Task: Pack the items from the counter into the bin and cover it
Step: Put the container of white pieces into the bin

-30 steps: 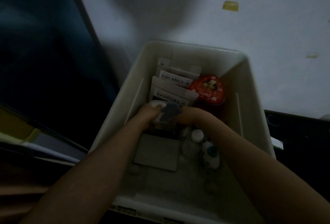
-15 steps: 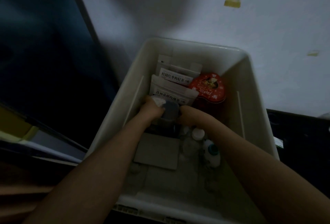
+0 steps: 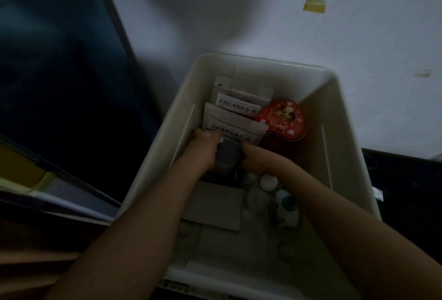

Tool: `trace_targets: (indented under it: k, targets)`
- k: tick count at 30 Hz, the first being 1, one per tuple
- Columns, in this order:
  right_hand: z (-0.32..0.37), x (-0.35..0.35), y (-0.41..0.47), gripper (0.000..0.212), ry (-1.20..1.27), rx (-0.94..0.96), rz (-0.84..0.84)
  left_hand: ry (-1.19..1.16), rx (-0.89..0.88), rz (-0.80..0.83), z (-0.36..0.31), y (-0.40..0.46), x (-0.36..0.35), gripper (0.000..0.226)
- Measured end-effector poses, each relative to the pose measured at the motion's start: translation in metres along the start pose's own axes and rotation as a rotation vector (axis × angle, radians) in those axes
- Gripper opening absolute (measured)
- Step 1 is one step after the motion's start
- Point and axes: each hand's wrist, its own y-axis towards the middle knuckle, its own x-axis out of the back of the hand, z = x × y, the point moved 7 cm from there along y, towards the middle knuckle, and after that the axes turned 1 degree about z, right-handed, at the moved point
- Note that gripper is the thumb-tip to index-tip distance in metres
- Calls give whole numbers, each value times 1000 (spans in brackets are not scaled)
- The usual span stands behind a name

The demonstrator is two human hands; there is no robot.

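Both hands down inside the white bin [image 3: 318,108], wrapped around a dark, roundish container [image 3: 227,156] from either side: left hand [image 3: 202,151] on its left flank with fingers curled round it, right hand [image 3: 257,160] cupping the other side. Can't say exactly what the container is, too dim, maybe a jar or tub with a greyish top. Sitting just in front of two white tea pouches [image 3: 233,121] standing upright toward the far wall, with a red heart-shaped tin [image 3: 283,119] beside them on the right. Nearer in, a flat grey card or pad [image 3: 215,206] lying on the bin floor, a white-capped bottle [image 3: 269,182] and a small white bottle with a teal cap [image 3: 288,207] to its right. Looks like the packing step, mid-placement, settling that container into the gap between the pouches and the flat card. Next move probably needs a gentle set-down so the pouches don't flop over, then letting go and pulling both arms out. No lid anywhere in view, so covering not yet started, and no telling what's left on the bench since none of it shows.
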Motion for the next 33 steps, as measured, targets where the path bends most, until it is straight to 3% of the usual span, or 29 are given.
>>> trace_targets:
  k: [3,6,11,16,25,29,33]
  targets:
    - [-4,-1,9,46,-41,17,-20,208,8,-134,-6,-2,7,60]
    - [-1,4,9,46,31,36,-76,293,58,-180,-10,-4,12,64]
    - [0,10,12,30,8,81,-120,331,68,-143,-6,-3,9,77]
    - [-9,18,9,40,-103,104,-171,345,50,-110,-9,-4,9,80]
    - [-9,34,-5,39,-209,26,-114,306,21,23,-12,-6,6,97]
    - [-10,49,-17,41,-198,38,-176,209,9,-36,-16,-12,23,82]
    - [-16,68,-42,40,-76,100,-271,69,-74,-274,-32,-21,53,51]
